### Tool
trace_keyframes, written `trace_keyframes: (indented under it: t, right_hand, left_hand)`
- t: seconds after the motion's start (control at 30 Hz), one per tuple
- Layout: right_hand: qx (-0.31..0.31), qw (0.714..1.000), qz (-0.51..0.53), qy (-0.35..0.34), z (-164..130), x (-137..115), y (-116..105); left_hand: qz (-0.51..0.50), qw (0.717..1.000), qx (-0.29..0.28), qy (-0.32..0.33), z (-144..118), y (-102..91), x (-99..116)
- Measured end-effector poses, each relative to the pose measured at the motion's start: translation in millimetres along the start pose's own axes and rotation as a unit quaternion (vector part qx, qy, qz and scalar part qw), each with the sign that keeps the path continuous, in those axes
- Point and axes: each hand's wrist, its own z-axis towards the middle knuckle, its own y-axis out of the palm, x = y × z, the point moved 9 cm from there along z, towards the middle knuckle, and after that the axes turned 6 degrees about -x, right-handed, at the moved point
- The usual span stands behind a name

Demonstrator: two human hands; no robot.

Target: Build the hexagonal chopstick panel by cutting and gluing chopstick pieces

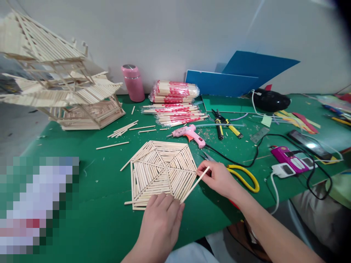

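A flat, many-sided panel of pale wooden sticks (161, 160), with seams spreading from its middle, lies on the green table. My left hand (160, 219) rests on the panel's near edge, fingers together and pressed down on the sticks; their tips are partly hidden. At the right corner, my right hand (215, 177) has thumb and fingers closed on a loose wooden stick (194, 185) that slants along the panel's lower right edge. Just beyond the panel lies a pink glue gun (192, 135) with a clear glue stick in its back. Yellow-handled scissors (246, 179) lie partly under my right hand.
A tiered stick-built pavilion (90, 106) stands at the left, near a pink flask (133, 83). Bagged sticks (175, 91), loose sticks (122, 129) and pliers (219, 126) lie behind. Cables run round a purple power strip (290, 160) and a phone (309, 146) at the right.
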Motion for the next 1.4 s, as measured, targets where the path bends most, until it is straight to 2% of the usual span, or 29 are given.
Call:
trace_keyframes:
  t: [0.4,0.47,0.53,0.63,0.83,1.2,1.4]
  right_hand:
    - [0.045,0.998,0.032,-0.009,-5,-1,-7]
    - [0.074,0.996,0.046,-0.003,-12,2,-13]
    - [0.131,0.990,0.060,0.001,-23,4,-22]
    - [0.188,0.980,0.067,-0.029,-40,-1,-23]
    - [0.172,0.982,0.007,-0.083,-48,-15,-1]
    - [0.162,0.982,-0.047,-0.082,-44,-15,6]
    - [0.168,0.982,-0.054,-0.071,-44,-14,5]
  left_hand:
    - [0.014,1.000,0.003,-0.010,-2,-4.6,2]
    - [0.018,1.000,-0.007,-0.019,-5,-5.6,0]
    - [0.026,0.999,-0.023,-0.022,-8,-4.3,-2]
    - [0.042,0.998,-0.055,-0.014,-13,1.5,-2]
    - [0.054,0.994,-0.092,-0.031,-18,10.7,-4]
    - [0.060,0.985,-0.148,-0.069,-11,18.7,-10]
    - [0.062,0.983,-0.155,-0.073,-10,18.6,-10]
